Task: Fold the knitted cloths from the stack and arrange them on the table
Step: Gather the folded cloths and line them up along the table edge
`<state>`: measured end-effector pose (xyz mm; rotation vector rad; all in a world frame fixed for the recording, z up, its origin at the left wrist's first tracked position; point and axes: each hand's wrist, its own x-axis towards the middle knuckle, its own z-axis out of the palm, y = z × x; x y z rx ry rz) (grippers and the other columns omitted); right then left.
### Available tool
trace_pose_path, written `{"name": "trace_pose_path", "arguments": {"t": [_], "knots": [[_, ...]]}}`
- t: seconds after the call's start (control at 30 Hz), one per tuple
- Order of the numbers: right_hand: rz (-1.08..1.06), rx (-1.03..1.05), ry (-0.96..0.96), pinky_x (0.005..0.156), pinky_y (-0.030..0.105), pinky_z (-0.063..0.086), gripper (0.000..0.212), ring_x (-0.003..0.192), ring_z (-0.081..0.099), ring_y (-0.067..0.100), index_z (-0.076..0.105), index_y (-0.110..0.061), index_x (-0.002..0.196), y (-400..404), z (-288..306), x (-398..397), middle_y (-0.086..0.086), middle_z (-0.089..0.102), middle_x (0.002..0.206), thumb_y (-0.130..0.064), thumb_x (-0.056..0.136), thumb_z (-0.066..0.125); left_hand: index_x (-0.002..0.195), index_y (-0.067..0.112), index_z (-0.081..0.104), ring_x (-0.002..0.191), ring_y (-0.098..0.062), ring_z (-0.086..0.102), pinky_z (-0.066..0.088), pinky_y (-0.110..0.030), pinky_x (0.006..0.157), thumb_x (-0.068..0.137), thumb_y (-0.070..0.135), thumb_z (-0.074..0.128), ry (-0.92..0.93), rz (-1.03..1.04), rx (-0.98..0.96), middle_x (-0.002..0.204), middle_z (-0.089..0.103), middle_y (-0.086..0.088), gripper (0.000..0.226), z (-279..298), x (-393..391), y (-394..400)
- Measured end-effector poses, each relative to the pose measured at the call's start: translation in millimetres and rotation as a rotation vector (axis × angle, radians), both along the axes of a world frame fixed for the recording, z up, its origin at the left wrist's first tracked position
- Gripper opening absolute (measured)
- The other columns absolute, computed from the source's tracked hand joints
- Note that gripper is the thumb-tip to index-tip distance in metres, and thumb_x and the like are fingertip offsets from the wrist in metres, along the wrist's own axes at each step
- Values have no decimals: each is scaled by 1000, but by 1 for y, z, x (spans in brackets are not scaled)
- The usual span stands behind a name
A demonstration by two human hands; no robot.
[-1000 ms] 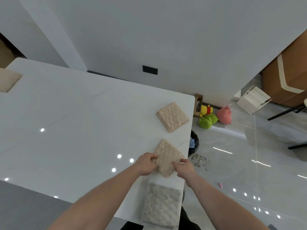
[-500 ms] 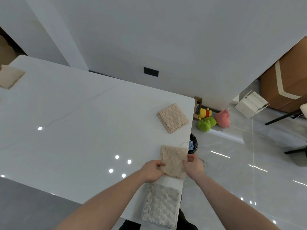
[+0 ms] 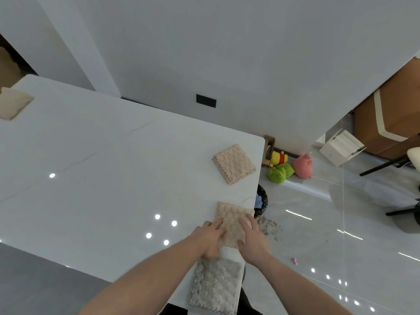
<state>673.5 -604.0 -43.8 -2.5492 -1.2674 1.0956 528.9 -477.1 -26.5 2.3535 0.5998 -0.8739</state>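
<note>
A folded beige knitted cloth [image 3: 231, 219] lies flat near the right edge of the white table [image 3: 102, 178]. My left hand [image 3: 210, 238] rests on its left side with fingers spread flat. My right hand [image 3: 253, 239] presses its right side the same way. Neither hand grips it. A second folded beige cloth [image 3: 234, 164] lies farther back along the same edge. A grey-white knitted cloth [image 3: 216, 285] lies at the near edge, just below my hands. Another beige cloth [image 3: 13, 102] sits at the far left corner.
The table's right edge runs just beside my right hand. On the floor to the right are a black bin [image 3: 262, 201], plush toys [image 3: 288, 167], a white box [image 3: 339, 147], a brown cabinet [image 3: 395, 119] and chair legs [image 3: 386, 164].
The beige cloth was held up at an angle between both hands. It now lies squared on the table, and both hands have opened flat on top of it.
</note>
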Motion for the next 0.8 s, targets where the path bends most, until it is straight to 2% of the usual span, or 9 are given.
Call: {"name": "trace_pose_path", "arguments": {"t": [0.13, 0.33, 0.47, 0.53, 0.6, 0.63, 0.7, 0.8], "knots": [[16, 14, 8, 110, 37, 42, 72, 148, 30, 28, 20, -28, 160, 2, 2, 0, -11, -5, 168, -23, 97, 54, 158, 22, 22, 151, -29, 16, 34, -51, 115, 88, 17, 56, -121, 24, 58, 170, -3, 3, 78, 0, 5, 3], [87, -59, 34, 120, 38, 28, 76, 153, 14, 32, 10, -25, 162, 0, 1, -3, -11, -13, 168, -27, 99, 52, 162, 19, 14, 154, -30, 10, 28, -50, 119, 88, 18, 56, 3, -54, 69, 171, -4, 0, 85, -2, 0, 5], [118, -108, 40, 119, 39, 30, 79, 151, 14, 32, 9, -26, 162, 0, 0, 1, -11, -13, 168, -30, 97, 53, 159, 19, 22, 150, -31, 17, 32, -49, 116, 87, 18, 56, 5, -86, 78, 170, 5, -1, 80, -2, 5, 9], [102, -114, 58, 120, 39, 29, 77, 150, 15, 30, 15, -27, 162, 1, 1, 5, -12, -5, 169, -31, 95, 54, 152, 21, 36, 142, -30, 30, 39, -46, 110, 87, 19, 56, -20, -64, 47, 162, 28, -1, 68, 2, 14, 18], [8, -21, 49, 120, 37, 27, 68, 148, 20, 26, 32, -30, 156, 6, 5, 13, -10, 16, 166, -31, 92, 55, 137, 25, 53, 131, -28, 42, 46, -44, 101, 86, 19, 56, -126, 73, 3, 141, 52, 1, 52, 10, 28, 34], [-47, 44, 19, 119, 35, 28, 62, 145, 25, 24, 42, -32, 150, 10, 8, 18, -10, 27, 161, -30, 90, 56, 132, 26, 57, 128, -26, 44, 47, -44, 101, 85, 19, 55, -192, 157, 8, 136, 56, 2, 47, 14, 36, 46], [-154, 149, -25, 114, 35, 34, 51, 138, 35, 23, 55, -31, 140, 22, 11, 32, -9, 42, 148, -28, 89, 59, 131, 25, 60, 130, -23, 44, 44, -42, 105, 87, 21, 56, -286, 292, 42, 141, 53, 2, 44, 22, 55, 73], [-357, 210, 68, 104, 36, 44, 48, 131, 46, 24, 54, -27, 138, 51, 16, 58, -1, 45, 144, -28, 92, 63, 133, 22, 58, 134, -26, 40, 40, -40, 110, 90, 23, 58, -316, 403, 76, 151, 39, -1, 43, 29, 85, 112]]}}
